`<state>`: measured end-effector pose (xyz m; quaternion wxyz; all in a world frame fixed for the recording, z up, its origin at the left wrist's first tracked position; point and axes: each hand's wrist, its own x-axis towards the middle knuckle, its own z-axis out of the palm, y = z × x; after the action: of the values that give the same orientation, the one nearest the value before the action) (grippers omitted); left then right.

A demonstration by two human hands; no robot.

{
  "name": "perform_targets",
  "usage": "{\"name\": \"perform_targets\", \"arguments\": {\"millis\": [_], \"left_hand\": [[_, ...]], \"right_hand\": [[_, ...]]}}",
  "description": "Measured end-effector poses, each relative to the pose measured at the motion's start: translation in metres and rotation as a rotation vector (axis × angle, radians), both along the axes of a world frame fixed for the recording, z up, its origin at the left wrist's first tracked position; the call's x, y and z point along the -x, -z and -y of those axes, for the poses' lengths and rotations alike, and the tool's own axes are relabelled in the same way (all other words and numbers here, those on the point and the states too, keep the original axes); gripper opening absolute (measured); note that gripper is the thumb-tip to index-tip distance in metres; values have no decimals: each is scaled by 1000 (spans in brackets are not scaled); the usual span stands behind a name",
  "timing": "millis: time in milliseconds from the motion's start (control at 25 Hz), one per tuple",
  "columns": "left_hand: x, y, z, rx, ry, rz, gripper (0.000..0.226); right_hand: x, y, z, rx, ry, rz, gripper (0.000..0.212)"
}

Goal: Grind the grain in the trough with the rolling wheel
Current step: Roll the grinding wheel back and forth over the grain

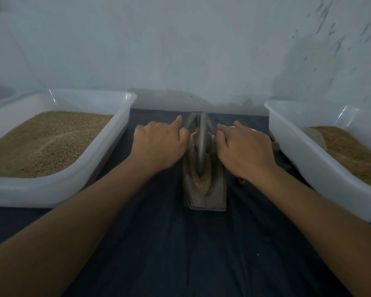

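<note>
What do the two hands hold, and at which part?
The left hand and right hand each grip one end of the wheel's axle handle, one on each side of the trough.

Two translucent white plastic tubs, left tub (107, 151) and right tub (291, 151), holding brown grain, are sitting on the dark blue cloth-covered bench (169, 254).

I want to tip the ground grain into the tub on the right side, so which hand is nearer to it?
Right. The right hand grips the rolling wheel on the side facing the right tub; the left hand holds the wheel's far side, beyond the trough.
</note>
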<state>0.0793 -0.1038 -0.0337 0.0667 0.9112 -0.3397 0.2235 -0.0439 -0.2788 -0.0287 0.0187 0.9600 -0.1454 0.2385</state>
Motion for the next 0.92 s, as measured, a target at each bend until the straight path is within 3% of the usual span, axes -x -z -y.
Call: {"name": "perform_targets", "arguments": {"millis": [160, 320, 480, 640, 920], "left_hand": [[-41, -10, 26, -121, -15, -77, 35], [-66, -15, 33, -203, -30, -219, 46], [-45, -7, 23, -156, 39, -82, 26], [-3, 0, 3, -3, 7, 64, 57], [46, -4, -20, -14, 42, 170, 72]], "right_hand": [[-49, -8, 19, -34, 76, -15, 61], [-82, -21, 26, 2, 116, -71, 55], [-64, -16, 19, 64, 119, -55, 57], [-13, 1, 5, 30, 45, 27, 68], [42, 12, -15, -61, -2, 81, 66]]}}
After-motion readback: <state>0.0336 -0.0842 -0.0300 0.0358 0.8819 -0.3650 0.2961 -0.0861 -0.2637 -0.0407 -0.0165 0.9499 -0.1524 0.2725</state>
